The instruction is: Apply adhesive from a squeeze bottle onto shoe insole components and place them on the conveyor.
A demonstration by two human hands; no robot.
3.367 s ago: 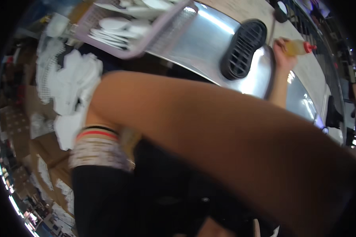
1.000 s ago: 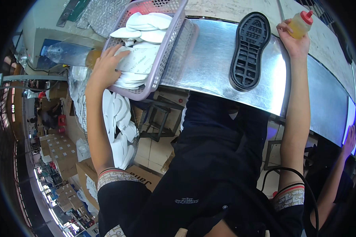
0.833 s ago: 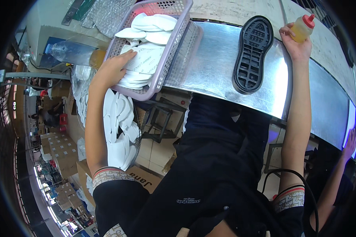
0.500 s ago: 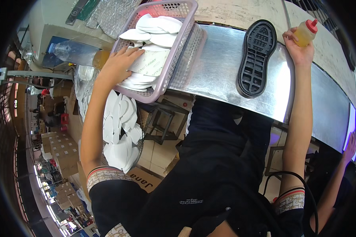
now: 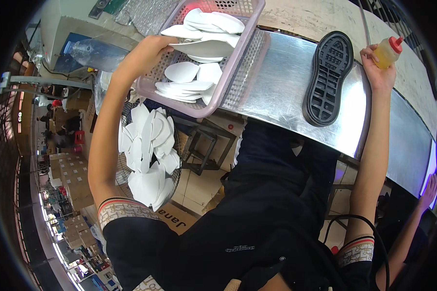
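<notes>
My left hand (image 5: 145,56) pinches the end of a white insole (image 5: 204,48), raised edge-on over the lilac plastic basket (image 5: 238,60). More white insoles (image 5: 192,89) lie in stacks inside that basket. At the right, my right hand (image 5: 381,76) is wrapped round a squeeze bottle (image 5: 386,54) with a red nozzle cap and yellowish liquid. Between the basket and my right arm, a black shoe sole (image 5: 329,80) rests tread pattern up on the shiny metal sheet (image 5: 284,72).
Below the table's left end, a wire basket (image 5: 177,167) holds many white pieces. Beside it stands a dark stool (image 5: 199,150). A clear plastic bottle (image 5: 99,54) lies left of my hand. At far right, another person's hand (image 5: 429,191) is near a purple-lit surface.
My left hand has moved from lying on the insoles to the basket's left side and now lifts an insole. The right hand keeps hold of the bottle. The whole view has shifted slightly.
</notes>
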